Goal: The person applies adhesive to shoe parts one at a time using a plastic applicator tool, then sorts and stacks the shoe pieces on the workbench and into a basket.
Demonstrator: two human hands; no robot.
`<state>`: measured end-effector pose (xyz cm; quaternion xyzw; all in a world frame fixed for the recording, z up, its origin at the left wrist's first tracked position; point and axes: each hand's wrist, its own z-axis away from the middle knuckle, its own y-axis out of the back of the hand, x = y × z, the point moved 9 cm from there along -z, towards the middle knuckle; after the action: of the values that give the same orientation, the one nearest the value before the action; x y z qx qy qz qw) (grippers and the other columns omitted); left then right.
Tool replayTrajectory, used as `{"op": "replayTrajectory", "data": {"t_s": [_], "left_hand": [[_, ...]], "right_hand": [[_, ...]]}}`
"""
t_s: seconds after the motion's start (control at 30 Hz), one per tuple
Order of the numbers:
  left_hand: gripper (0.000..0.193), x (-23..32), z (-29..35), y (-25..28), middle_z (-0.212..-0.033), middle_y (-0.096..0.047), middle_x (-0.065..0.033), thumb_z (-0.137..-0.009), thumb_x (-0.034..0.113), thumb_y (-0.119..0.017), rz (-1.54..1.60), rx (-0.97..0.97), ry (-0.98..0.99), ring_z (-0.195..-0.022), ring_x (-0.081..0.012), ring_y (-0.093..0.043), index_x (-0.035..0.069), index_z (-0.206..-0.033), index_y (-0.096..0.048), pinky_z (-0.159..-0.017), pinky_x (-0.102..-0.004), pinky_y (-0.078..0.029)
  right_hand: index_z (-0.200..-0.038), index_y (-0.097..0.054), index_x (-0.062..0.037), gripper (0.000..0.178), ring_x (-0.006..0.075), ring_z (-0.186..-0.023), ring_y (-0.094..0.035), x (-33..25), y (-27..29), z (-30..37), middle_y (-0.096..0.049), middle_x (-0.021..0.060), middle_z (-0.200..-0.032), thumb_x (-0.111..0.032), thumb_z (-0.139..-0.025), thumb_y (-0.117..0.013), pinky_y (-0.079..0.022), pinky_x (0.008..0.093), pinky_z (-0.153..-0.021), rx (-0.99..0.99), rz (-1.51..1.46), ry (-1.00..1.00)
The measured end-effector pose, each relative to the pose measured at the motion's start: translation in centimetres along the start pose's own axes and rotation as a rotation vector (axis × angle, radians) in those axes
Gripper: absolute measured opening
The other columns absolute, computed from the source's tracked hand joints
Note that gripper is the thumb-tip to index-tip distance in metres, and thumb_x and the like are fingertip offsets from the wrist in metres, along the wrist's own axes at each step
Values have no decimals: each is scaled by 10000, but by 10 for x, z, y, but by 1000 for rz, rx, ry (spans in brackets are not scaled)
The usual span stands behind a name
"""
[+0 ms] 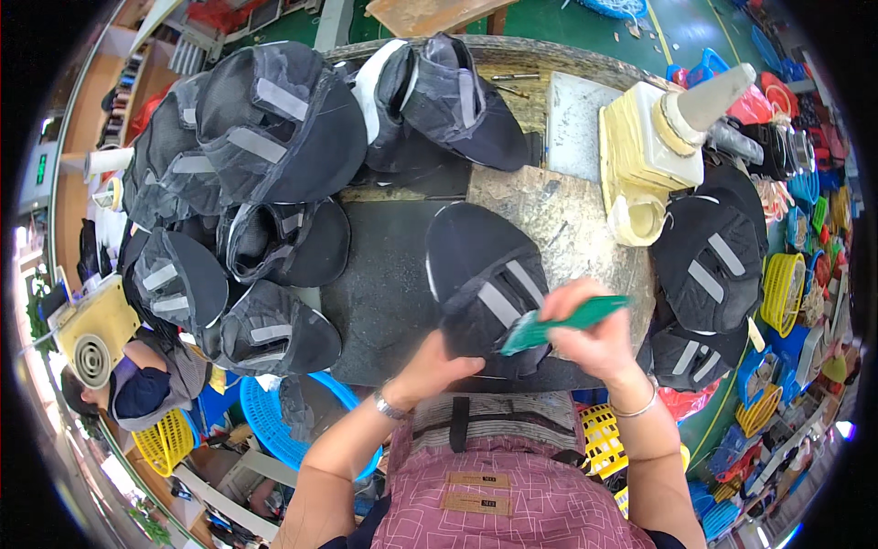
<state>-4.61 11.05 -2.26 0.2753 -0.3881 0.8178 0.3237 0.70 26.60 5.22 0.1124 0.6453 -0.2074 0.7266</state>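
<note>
The left hand [439, 371] presses flat, fingers spread, on the near edge of a black fabric shoe upper with grey straps [485, 288] lying on the table [384, 293], while the right hand [585, 334], just beside it, is closed around a green plastic brush handle [562, 322] held over that upper. If the left hand's pressure eases, the piece would likely skid under the tool. Farther left, similar dark uppers [265, 128] are heaped; the blue plastic basket [265, 425] below the left forearm has contents that cannot be made out.
</note>
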Motion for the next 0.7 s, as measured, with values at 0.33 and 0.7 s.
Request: {"op": "replayTrajectory", "data": {"t_s": [0.33,0.7], "left_hand": [[389,0,-12,-19,-1115,-490,-49,-785,54,-527,85,-21,-35,-1008,-128,-452,-10,-1153,-420,-876,-284,-360],[415,39,24,-12,-1085,-510,-114,-826,177,-507,201,288,36,-1003,-194,-498,-21,-1169,-381,-870,-342,-391]], "right_hand": [[-718,-455,-62,221,138,-619,-504,-21,41,59,-540,75,-726,-87,-624,-654,-427,243,-582,389,121,219],[-923,-532,4,131,105,-654,-542,-12,144,61,-582,79,-828,-35,-799,-513,-451,217,-599,709,313,106]]}}
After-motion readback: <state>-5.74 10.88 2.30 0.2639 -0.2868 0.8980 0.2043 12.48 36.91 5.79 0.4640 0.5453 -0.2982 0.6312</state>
